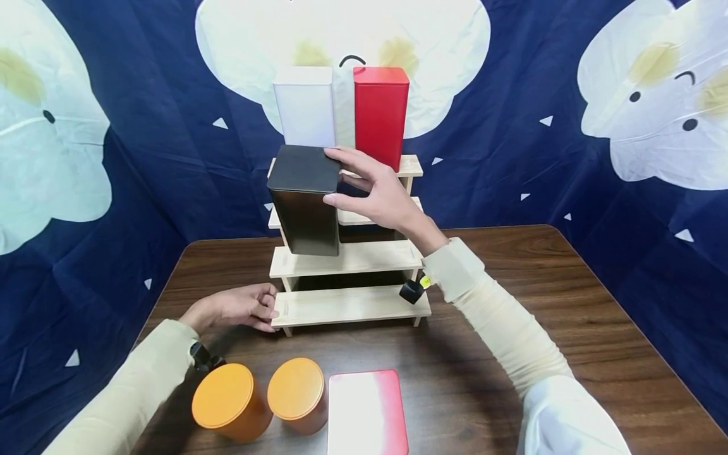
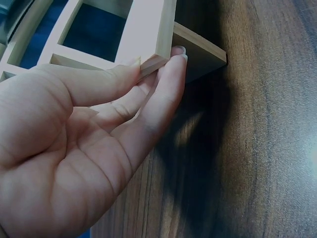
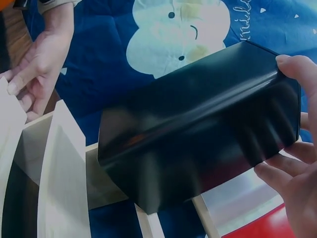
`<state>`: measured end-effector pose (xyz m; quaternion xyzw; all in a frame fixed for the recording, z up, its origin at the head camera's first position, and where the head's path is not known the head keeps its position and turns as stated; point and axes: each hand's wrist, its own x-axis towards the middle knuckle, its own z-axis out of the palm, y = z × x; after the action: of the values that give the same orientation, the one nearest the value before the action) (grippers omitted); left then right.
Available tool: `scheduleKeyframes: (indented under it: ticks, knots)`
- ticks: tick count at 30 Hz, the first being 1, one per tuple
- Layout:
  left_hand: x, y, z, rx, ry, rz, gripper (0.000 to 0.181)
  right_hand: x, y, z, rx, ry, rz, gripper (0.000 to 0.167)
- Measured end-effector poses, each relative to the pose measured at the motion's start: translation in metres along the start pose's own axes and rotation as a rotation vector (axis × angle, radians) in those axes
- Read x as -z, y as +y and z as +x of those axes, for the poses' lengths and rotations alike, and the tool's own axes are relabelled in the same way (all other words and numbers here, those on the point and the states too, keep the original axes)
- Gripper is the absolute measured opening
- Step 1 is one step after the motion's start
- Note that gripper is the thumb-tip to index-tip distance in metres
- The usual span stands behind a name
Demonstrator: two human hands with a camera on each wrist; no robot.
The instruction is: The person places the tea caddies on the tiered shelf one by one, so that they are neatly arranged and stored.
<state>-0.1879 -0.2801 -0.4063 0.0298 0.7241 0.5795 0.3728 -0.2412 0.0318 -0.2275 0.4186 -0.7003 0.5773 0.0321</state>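
Note:
A tall black tin [image 1: 307,218] is in my right hand [image 1: 378,189], whose thumb and fingers grip it at the right side near its lid. It stands in front of the upper tiers of a pale wooden stepped rack [image 1: 352,304]; whether its base touches a tier I cannot tell. In the right wrist view the black tin [image 3: 198,134] spans the middle, with my fingertips [image 3: 292,62] at its lid end. My left hand [image 1: 244,308] pinches the left end of the rack's lowest board [image 2: 148,34] between thumb and fingers.
On the top tier stand a white tin [image 1: 305,110] and a red tin [image 1: 381,117]. Nearer me on the brown table [image 1: 512,303] are two orange round canisters [image 1: 223,396] and a red-edged box [image 1: 366,411] with a glaring top. Blue printed cloth [image 1: 165,126] hangs behind.

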Motion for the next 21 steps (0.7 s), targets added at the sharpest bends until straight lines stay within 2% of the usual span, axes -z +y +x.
scheduleKeyframes:
  ticks: [8, 17, 21]
  knots:
    - [0.001, 0.002, 0.0, -0.008, -0.002, -0.001, 0.037, 0.0, -0.001, 0.009, -0.033, 0.004, -0.047, 0.062]
    - [0.001, 0.0, -0.001, -0.01, -0.014, -0.008, 0.034, 0.003, -0.001, 0.019, -0.135, 0.01, -0.019, 0.062]
    - [0.0, -0.001, -0.001, -0.015, -0.018, -0.013, 0.034, 0.004, -0.002, 0.021, -0.167, 0.033, -0.045, 0.059]
